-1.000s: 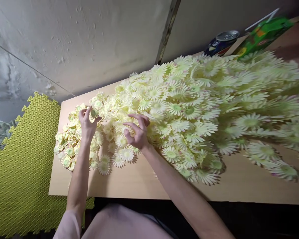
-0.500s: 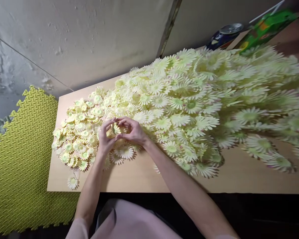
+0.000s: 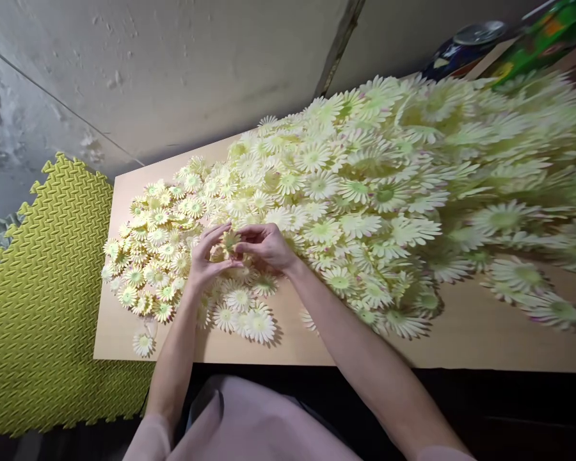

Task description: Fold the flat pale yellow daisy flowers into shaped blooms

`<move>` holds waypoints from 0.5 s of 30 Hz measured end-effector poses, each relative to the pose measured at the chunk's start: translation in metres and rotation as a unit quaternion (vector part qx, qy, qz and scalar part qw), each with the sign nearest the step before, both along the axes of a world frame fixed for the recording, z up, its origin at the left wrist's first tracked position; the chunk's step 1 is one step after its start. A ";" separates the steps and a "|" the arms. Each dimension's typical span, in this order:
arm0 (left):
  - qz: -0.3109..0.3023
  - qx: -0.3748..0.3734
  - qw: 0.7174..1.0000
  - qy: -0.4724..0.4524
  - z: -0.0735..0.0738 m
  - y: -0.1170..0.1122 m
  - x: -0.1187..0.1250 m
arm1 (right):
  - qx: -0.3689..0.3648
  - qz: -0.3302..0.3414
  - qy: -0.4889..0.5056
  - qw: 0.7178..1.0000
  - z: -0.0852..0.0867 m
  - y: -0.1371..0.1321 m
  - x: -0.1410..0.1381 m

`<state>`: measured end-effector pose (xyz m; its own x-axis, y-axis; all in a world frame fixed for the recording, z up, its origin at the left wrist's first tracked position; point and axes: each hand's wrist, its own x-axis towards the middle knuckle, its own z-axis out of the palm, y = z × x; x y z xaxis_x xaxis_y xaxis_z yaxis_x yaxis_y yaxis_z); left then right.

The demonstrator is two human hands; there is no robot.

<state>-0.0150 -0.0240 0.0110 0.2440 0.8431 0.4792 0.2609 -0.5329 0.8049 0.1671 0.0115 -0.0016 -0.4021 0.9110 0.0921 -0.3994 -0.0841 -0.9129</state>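
Between my two hands is a small pale-yellow artificial daisy with a greenish centre, held just above the table with its face toward me. My right hand pinches its right edge between thumb and fingers. From the other side, my left hand curves around it, fingers above and thumb reaching below; exact fingertip contact is hard to make out. To the left lies a heap of smaller layered daisies. A bigger pile of wide white-green daisies spreads to the right, some with purplish petal tips.
The wooden table stands against a stained grey wall. Yellow-green foam mats lean at its left end. A dark drink can and a green carton stand at the back right, behind the flowers.
The daisy in my hands has turned its face toward me, and my right fingers have closed in on its edge. My view has shifted slightly. Daisies near the front edge show more fully.
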 end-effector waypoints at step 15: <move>0.215 -0.094 0.947 -0.219 -0.016 0.010 -0.014 | 0.160 -0.192 -0.032 0.968 0.076 -0.019 0.012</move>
